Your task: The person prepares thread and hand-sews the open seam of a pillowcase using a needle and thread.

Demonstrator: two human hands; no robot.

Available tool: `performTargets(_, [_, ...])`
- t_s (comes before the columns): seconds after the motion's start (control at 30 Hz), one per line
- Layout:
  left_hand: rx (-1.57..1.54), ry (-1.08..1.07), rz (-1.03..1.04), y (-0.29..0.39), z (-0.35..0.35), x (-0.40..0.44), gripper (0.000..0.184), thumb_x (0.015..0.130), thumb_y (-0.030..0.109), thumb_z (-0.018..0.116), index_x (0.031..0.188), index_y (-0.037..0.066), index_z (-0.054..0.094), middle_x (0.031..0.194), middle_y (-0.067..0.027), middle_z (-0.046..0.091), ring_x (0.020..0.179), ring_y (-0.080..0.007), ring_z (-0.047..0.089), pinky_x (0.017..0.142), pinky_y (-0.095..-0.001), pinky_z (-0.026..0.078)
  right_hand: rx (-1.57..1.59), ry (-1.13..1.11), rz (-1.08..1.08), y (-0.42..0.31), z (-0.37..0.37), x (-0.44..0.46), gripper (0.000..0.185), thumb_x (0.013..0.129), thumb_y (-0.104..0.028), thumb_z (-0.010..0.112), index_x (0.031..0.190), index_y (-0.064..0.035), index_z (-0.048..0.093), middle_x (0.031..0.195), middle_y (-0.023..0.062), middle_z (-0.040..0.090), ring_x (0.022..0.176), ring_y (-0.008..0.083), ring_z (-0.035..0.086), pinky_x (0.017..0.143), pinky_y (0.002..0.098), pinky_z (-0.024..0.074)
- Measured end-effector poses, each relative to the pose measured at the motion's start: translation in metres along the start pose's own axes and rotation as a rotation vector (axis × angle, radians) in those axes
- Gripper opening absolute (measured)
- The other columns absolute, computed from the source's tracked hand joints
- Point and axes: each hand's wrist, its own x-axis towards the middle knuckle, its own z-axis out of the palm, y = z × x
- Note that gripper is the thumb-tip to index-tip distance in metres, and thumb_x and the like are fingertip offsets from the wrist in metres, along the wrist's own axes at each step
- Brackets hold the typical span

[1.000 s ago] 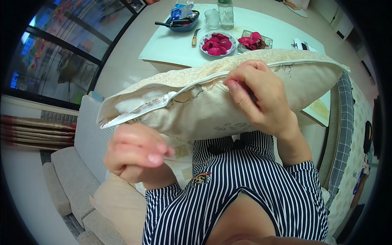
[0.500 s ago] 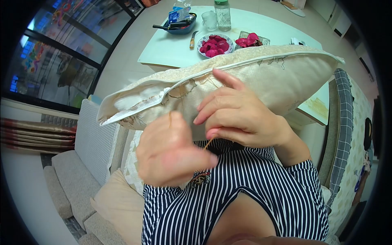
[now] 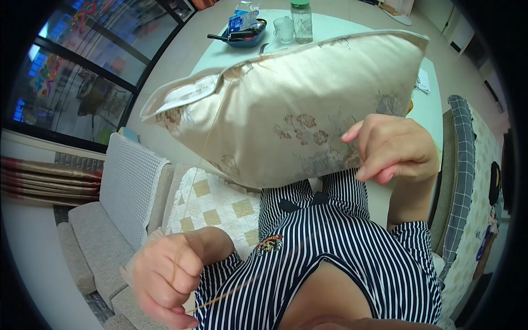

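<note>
A cream cushion (image 3: 264, 115) with brown flower patterns stands tilted before me, its zip (image 3: 190, 92) open at the upper left. From the top seam a thin brown thread (image 3: 204, 148) runs taut down to my left hand (image 3: 168, 272). That hand is closed, low at the left, with the thread passing over its fingers. A further stretch of thread leaves its fingertips toward the right and fades out over the striped shirt. My right hand (image 3: 396, 148) is raised beside the cushion's lower right, fingers curled in a pinch; what they hold is too small to make out.
Behind the cushion is a white table (image 3: 212, 58) with a blue bowl (image 3: 247, 39) of items, a glass mug (image 3: 283, 30), a green-lidded bottle (image 3: 301, 25) and a partly hidden knife (image 3: 263, 48). Grey sofa parts (image 3: 107, 242) are at the left, a checked cover (image 3: 462, 165) at the right.
My hands have moved apart, the left down and left, the right to the right, drawing the thread out. The cushion has tipped, showing more of its patterned face and hiding the plate of red petals.
</note>
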Motion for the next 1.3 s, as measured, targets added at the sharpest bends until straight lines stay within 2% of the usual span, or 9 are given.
performTargets(0.17, [-0.041, -0.190, -0.074, -0.008, 0.011, 0.007, 0.016, 0.083, -0.006, 0.062, 0.071, 0.002, 0.070, 0.053, 0.0052, 0.038, 0.040, -0.0039, 0.032, 0.042, -0.0245, 0.016, -0.171, 0.014, 0.047, 0.007, 0.041, 0.021, 0.025, 0.096, -0.022, 0.072, 0.113, -0.0037, 0.077, 0.097, 0.0090, 0.073, 0.092, 0.0235, 0.067, 0.088, 0.0397, 0.0551])
performTargets(0.23, [-0.257, -0.343, -0.190, -0.020, 0.010, 0.014, 0.013, 0.084, -0.007, 0.061, 0.074, -0.003, 0.068, 0.055, 0.0031, 0.039, 0.041, -0.0058, 0.033, 0.042, -0.0256, 0.018, -0.158, -0.038, 0.041, 0.014, 0.071, 0.030, 0.024, 0.098, -0.020, 0.070, 0.115, -0.0037, 0.074, 0.098, 0.0103, 0.073, 0.093, 0.0260, 0.067, 0.087, 0.0398, 0.0551])
performTargets(0.37, [-0.283, -0.298, -0.243, -0.035, 0.009, 0.004, 0.013, 0.085, -0.009, 0.060, 0.075, -0.005, 0.067, 0.055, 0.0008, 0.041, 0.040, -0.0077, 0.034, 0.041, -0.0271, 0.018, -0.258, 0.041, 0.190, 0.041, 0.103, 0.036, 0.023, 0.099, -0.018, 0.068, 0.115, -0.0019, 0.070, 0.100, 0.0133, 0.071, 0.098, 0.0300, 0.066, 0.089, 0.0405, 0.0544])
performTargets(0.67, [-0.143, -0.184, -0.288, -0.042, 0.000, -0.005, 0.012, 0.088, -0.008, 0.062, 0.077, -0.008, 0.068, 0.056, -0.0027, 0.042, 0.041, -0.0121, 0.034, 0.040, -0.0316, 0.019, -1.080, 0.291, 0.349, 0.189, 0.057, 0.024, 0.030, 0.096, -0.012, 0.069, 0.124, -0.0012, 0.066, 0.119, 0.0157, 0.068, 0.110, 0.0323, 0.065, 0.096, 0.0417, 0.0533])
performTargets(0.9, [-0.096, -0.210, -0.256, -0.038, -0.009, -0.002, 0.011, 0.087, -0.008, 0.062, 0.078, -0.008, 0.069, 0.056, -0.0015, 0.041, 0.041, -0.0116, 0.032, 0.041, -0.0320, 0.018, -0.463, 0.272, 0.213, 0.135, 0.082, 0.057, 0.015, 0.095, -0.011, 0.069, 0.107, -0.0020, 0.072, 0.095, 0.0133, 0.069, 0.090, 0.0294, 0.066, 0.082, 0.0388, 0.0541])
performTargets(0.97, [-0.110, -0.235, -0.268, -0.038, -0.017, 0.003, 0.010, 0.086, -0.008, 0.062, 0.078, -0.007, 0.069, 0.055, -0.0009, 0.039, 0.041, -0.0117, 0.032, 0.041, -0.0319, 0.018, -0.165, 0.234, 0.398, 0.099, 0.090, 0.060, 0.016, 0.101, -0.016, 0.065, 0.107, -0.0026, 0.072, 0.100, 0.0108, 0.071, 0.096, 0.0244, 0.067, 0.086, 0.0357, 0.0541])
performTargets(1.1, [0.086, -0.098, -0.330, -0.037, -0.015, 0.004, 0.009, 0.083, -0.007, 0.064, 0.077, -0.003, 0.069, 0.055, -0.0003, 0.039, 0.041, -0.0124, 0.030, 0.042, -0.0328, 0.019, 0.361, 0.041, 0.447, 0.063, 0.097, 0.046, 0.021, 0.106, -0.018, 0.061, 0.112, -0.0003, 0.071, 0.105, 0.0090, 0.073, 0.101, 0.0191, 0.070, 0.092, 0.0340, 0.0532])
performTargets(1.17, [0.105, -0.131, -0.358, -0.037, -0.020, 0.007, 0.011, 0.084, -0.006, 0.064, 0.076, 0.000, 0.069, 0.055, -0.0006, 0.039, 0.042, -0.0130, 0.031, 0.043, -0.0327, 0.020, 0.735, -0.143, 0.372, 0.056, 0.105, 0.039, 0.028, 0.108, -0.023, 0.057, 0.115, 0.0009, 0.071, 0.112, 0.0100, 0.074, 0.104, 0.0199, 0.070, 0.105, 0.0387, 0.0495])
performTargets(1.3, [0.149, -0.130, -0.341, -0.038, -0.023, 0.010, 0.008, 0.083, 0.000, 0.070, 0.076, 0.003, 0.067, 0.054, -0.0009, 0.045, 0.040, -0.0110, 0.036, 0.041, -0.0285, 0.020, 0.891, -0.184, 0.342, 0.047, 0.116, 0.023, 0.026, 0.106, -0.019, 0.062, 0.118, 0.0025, 0.070, 0.110, 0.0099, 0.076, 0.100, 0.0216, 0.071, 0.113, 0.0438, 0.0448])
